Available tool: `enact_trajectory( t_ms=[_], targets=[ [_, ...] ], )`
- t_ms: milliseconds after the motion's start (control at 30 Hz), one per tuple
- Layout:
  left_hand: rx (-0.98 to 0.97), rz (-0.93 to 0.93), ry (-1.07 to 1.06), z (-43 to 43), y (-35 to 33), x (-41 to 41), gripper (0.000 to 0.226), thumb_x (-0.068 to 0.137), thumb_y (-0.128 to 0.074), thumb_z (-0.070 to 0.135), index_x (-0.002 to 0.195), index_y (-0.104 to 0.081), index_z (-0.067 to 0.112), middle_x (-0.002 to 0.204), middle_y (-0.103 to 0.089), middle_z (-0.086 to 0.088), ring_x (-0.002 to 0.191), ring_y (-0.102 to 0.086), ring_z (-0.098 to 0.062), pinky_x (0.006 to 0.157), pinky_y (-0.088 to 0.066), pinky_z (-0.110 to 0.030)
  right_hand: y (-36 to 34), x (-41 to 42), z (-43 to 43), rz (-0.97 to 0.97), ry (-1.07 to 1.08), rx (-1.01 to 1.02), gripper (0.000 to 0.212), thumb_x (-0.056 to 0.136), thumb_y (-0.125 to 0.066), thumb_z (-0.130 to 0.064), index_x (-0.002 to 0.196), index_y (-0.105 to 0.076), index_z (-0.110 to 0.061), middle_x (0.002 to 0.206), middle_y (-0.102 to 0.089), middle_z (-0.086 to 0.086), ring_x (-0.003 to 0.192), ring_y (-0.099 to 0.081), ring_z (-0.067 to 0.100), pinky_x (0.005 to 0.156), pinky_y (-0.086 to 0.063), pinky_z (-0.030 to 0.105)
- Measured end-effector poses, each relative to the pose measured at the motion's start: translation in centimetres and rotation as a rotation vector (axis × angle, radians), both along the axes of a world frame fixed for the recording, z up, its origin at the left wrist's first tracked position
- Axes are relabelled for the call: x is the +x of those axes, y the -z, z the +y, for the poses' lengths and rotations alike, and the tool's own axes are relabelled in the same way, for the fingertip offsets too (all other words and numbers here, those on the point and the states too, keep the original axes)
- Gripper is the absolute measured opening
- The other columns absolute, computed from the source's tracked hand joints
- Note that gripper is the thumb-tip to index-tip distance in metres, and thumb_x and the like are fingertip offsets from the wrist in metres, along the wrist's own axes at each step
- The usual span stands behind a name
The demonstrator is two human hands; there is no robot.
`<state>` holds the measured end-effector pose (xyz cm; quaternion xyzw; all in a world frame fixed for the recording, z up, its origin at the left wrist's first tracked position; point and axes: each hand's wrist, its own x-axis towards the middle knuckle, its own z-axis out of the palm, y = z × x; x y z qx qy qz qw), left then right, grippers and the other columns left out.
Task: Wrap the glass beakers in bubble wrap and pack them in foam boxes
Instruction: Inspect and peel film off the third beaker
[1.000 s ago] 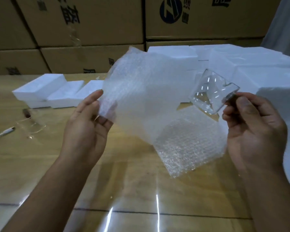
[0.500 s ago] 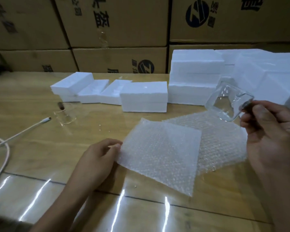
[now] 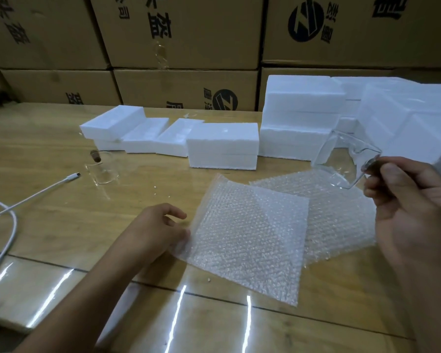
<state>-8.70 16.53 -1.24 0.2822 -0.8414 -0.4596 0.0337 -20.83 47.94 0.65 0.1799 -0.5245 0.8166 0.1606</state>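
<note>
My right hand (image 3: pixel 407 200) pinches the rim of a clear glass beaker (image 3: pixel 341 159) and holds it tilted in the air at the right, above the table. A square sheet of bubble wrap (image 3: pixel 247 238) lies flat on the wooden table (image 3: pixel 61 212) in front of me. My left hand (image 3: pixel 161 230) rests on the sheet's left edge, fingers touching it. A second bubble wrap sheet (image 3: pixel 341 215) lies partly under the first, to its right. Another glass beaker (image 3: pixel 102 166) stands on the table at the left.
White foam boxes (image 3: pixel 222 146) sit in a row across the middle of the table, with taller foam stacks (image 3: pixel 303 110) at the right. Cardboard cartons (image 3: pixel 183 34) wall off the back. A white cable (image 3: pixel 36 189) runs over the table's left side.
My left hand has lowered the bubble wrap sheet from the air and laid it flat on the table. My right hand still holds the beaker aloft.
</note>
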Motion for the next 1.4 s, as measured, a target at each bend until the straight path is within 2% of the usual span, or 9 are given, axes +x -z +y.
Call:
enact_trajectory(
  t_ms=[167,300,467,667,767,1000,1167,1333,1400],
  targets=[
    [-0.373,-0.129,0.090,-0.2,-0.5,0.0,0.029,0.086,-0.068,0.030,0.113,-0.057,0.033,0.081,-0.069,0.009,0.064,-0.067,-0.006,0.062,-0.054,-0.025,0.2,0.0,-0.2,0.007,-0.002,0.017,0.013,0.096,-0.052,-0.001,0.098,-0.063,-0.007,0.086,-0.065,0.013,0.068,-0.059,0.017,0.063,-0.049,0.022],
    [-0.354,-0.137,0.082,0.1,-1.1,-2.3,0.036,0.086,-0.071,0.041,0.114,-0.066,0.019,0.090,-0.070,0.004,0.072,-0.069,-0.013,0.069,-0.055,-0.031,0.2,0.0,-0.2,0.008,0.002,0.026,0.014,0.096,-0.052,-0.001,0.098,-0.064,-0.009,0.085,-0.066,0.011,0.069,-0.059,0.016,0.063,-0.049,0.022],
    [-0.396,-0.166,0.092,0.8,-0.5,-5.3,0.024,0.082,-0.066,0.023,0.071,-0.067,0.002,0.062,-0.064,-0.010,0.059,-0.061,-0.028,0.056,-0.050,-0.037,0.4,-0.2,-0.2,0.009,0.002,0.031,0.014,0.096,-0.053,-0.001,0.098,-0.064,-0.008,0.082,-0.069,0.004,0.069,-0.060,0.016,0.063,-0.049,0.022],
    [-0.423,-0.024,0.048,1.1,-0.1,-7.1,0.013,0.085,-0.069,0.031,0.084,-0.065,0.019,0.075,-0.069,0.001,0.068,-0.067,-0.019,0.064,-0.053,-0.032,0.5,-0.2,-0.2,0.029,0.014,0.026,0.012,0.094,-0.056,0.000,0.099,-0.065,-0.006,0.081,-0.070,0.003,0.068,-0.061,0.017,0.062,-0.050,0.022],
    [-0.411,-0.089,0.089,1.4,-0.5,-8.4,0.032,0.086,-0.070,0.035,0.070,-0.068,0.008,0.060,-0.066,-0.004,0.052,-0.057,-0.017,0.050,-0.042,-0.023,0.5,-0.1,-0.3,0.037,0.008,0.038,0.012,0.094,-0.056,0.000,0.099,-0.065,-0.005,0.081,-0.071,0.002,0.068,-0.061,0.017,0.062,-0.050,0.023],
    [-0.417,-0.142,0.116,1.5,-1.3,-10.1,0.020,0.085,-0.063,0.016,0.074,-0.063,-0.001,0.065,-0.059,-0.008,0.059,-0.054,-0.025,0.054,-0.039,-0.026,0.3,0.0,-0.2,0.017,0.025,0.030,0.013,0.094,-0.056,0.001,0.099,-0.067,-0.006,0.082,-0.070,0.005,0.069,-0.061,0.018,0.062,-0.051,0.025],
    [-0.541,-0.176,0.161,2.1,-1.1,-9.7,0.020,0.085,-0.069,0.023,0.097,-0.060,0.009,0.084,-0.065,-0.005,0.078,-0.062,-0.022,0.064,-0.050,-0.032,0.2,0.3,-0.3,0.018,0.038,0.048,0.016,0.093,-0.058,-0.001,0.100,-0.069,-0.010,0.083,-0.071,0.004,0.071,-0.063,0.018,0.063,-0.052,0.025],
    [-0.427,-0.189,0.140,2.6,-1.9,-9.9,0.027,0.082,-0.067,0.017,0.062,-0.051,0.008,0.058,-0.048,-0.004,0.050,-0.044,-0.018,0.048,-0.033,-0.024,0.1,0.3,-0.3,0.006,0.035,0.029,0.015,0.093,-0.058,-0.001,0.099,-0.069,-0.008,0.082,-0.070,0.004,0.071,-0.062,0.017,0.063,-0.052,0.024],
    [-0.377,-0.187,0.139,2.6,-2.8,-9.7,0.026,0.083,-0.066,0.019,0.064,-0.056,0.004,0.062,-0.054,-0.006,0.053,-0.048,-0.020,0.051,-0.037,-0.026,0.0,0.3,-0.2,0.006,0.026,0.022,0.015,0.092,-0.058,-0.001,0.098,-0.070,-0.009,0.082,-0.070,0.005,0.071,-0.062,0.017,0.063,-0.052,0.024]
  ],
)
